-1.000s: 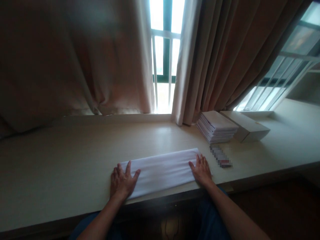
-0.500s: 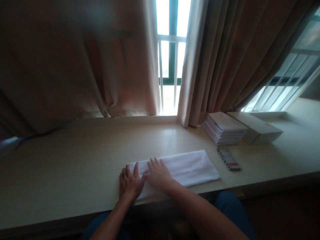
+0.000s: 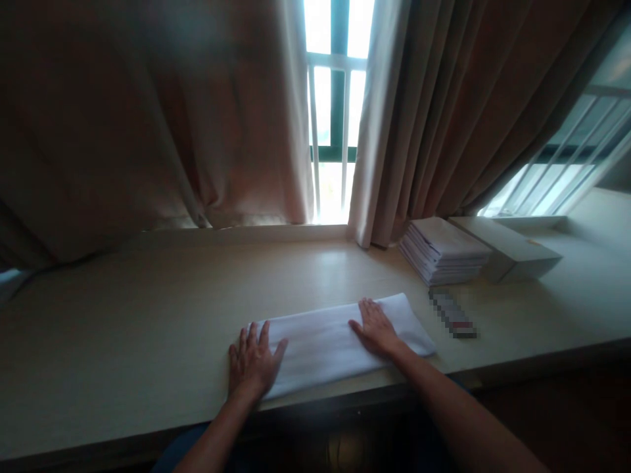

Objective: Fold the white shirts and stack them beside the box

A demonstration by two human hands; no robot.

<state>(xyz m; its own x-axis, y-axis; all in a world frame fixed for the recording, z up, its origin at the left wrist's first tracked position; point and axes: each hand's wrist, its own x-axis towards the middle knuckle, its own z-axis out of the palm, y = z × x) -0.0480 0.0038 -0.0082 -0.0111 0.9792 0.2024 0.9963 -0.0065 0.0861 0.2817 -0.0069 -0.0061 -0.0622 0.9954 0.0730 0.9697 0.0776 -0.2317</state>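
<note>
A white folded cloth [image 3: 315, 345] lies flat as a long strip near the front edge of the pale wooden desk [image 3: 123, 335]. Over its left end rests my left hand [image 3: 254, 361], palm down with fingers spread, partly on the desk. My right hand [image 3: 377, 328] lies flat on the cloth towards its right end, thumb apart from the fingers. Neither hand grips anything. Faint creases show on the cloth between the hands.
A stack of folded white cloths [image 3: 444, 249] stands at the back right, beside a pale box [image 3: 513, 246]. In front of the stack lies a dark, blurred-out flat object [image 3: 453, 315]. Brown curtains [image 3: 236, 118] hang behind the desk, with a barred window [image 3: 338, 112] between them.
My right hand has slid right along the cloth, away from my left hand. The left hand has stayed at the left end, its thumb now further out.
</note>
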